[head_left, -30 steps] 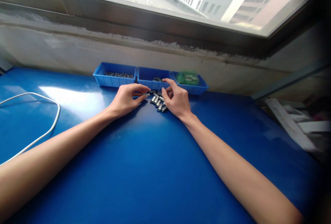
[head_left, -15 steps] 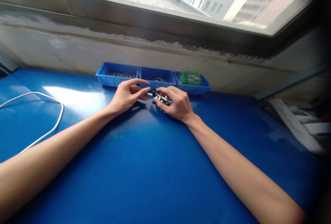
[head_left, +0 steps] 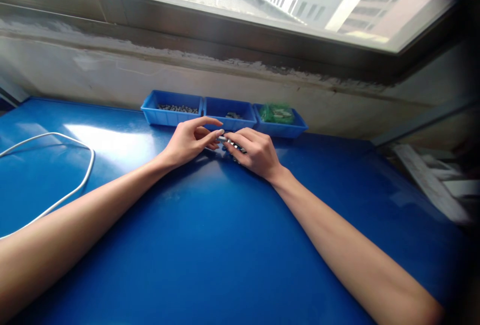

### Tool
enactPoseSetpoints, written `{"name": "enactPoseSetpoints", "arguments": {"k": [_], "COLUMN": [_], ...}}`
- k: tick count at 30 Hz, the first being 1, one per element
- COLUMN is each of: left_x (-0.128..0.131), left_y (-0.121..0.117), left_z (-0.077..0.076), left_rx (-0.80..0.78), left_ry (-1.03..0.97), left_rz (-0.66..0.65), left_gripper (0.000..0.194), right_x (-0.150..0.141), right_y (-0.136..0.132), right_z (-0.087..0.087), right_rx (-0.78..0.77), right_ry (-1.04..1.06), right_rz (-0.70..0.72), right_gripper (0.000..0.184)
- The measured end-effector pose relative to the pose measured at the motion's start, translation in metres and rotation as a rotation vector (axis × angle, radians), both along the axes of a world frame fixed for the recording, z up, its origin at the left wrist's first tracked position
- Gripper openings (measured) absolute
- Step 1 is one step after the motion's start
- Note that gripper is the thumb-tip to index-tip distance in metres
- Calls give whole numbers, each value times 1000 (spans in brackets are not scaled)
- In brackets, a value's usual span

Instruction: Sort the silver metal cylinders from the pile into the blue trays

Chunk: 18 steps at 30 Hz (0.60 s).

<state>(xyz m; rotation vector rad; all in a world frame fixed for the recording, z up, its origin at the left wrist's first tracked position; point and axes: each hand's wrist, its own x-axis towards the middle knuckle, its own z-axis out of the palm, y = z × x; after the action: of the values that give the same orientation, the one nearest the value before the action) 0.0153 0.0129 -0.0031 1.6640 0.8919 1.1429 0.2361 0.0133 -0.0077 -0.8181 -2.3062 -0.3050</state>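
Observation:
My left hand (head_left: 193, 139) pinches a small silvery metal piece (head_left: 222, 138) between thumb and forefinger, just above the table. The fingertips of my right hand (head_left: 255, 150) are drawn together at the right end of that piece. What they grip there is too small and too covered to make out. Under and behind the right fingers lies a little heap of small metal parts (head_left: 235, 158), mostly hidden by the hand. Both hands are in front of the blue bins, close to each other.
Three blue bins stand in a row by the wall: the left bin (head_left: 150, 115) with many small metal parts, the middle bin (head_left: 217, 124) with a few, the right bin (head_left: 288, 130) with a green bag (head_left: 275, 113). A white cable (head_left: 90, 165) lies on the blue table (head_left: 225, 245).
My left hand has moved slightly right with its metal piece. My right fingers have closed in toward it, and the gap between the hands has gone. The metal bar by the right fingers is now hidden.

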Motion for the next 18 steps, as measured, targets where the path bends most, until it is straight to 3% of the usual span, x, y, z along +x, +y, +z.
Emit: {"name": "enactPoseSetpoints", "arguments": {"k": [4, 7, 13, 18], "left_x": [1, 1, 3, 4], "left_y": [2, 2, -1, -3], "left_z": [-2, -1, 0, 0], "left_rx": [110, 210, 414, 496], "left_ry": [94, 213, 461, 521], "left_rz": [79, 93, 40, -27], "left_gripper": [48, 43, 34, 32], "right_x": [3, 6, 7, 8], "right_y": [5, 9, 9, 10], "right_z": [-3, -3, 1, 2], "right_rx": [-30, -138, -258, -283], "right_ry": [245, 359, 372, 412], "right_rz": [-318, -511, -570, -561], "right_gripper": [31, 37, 39, 40]}}
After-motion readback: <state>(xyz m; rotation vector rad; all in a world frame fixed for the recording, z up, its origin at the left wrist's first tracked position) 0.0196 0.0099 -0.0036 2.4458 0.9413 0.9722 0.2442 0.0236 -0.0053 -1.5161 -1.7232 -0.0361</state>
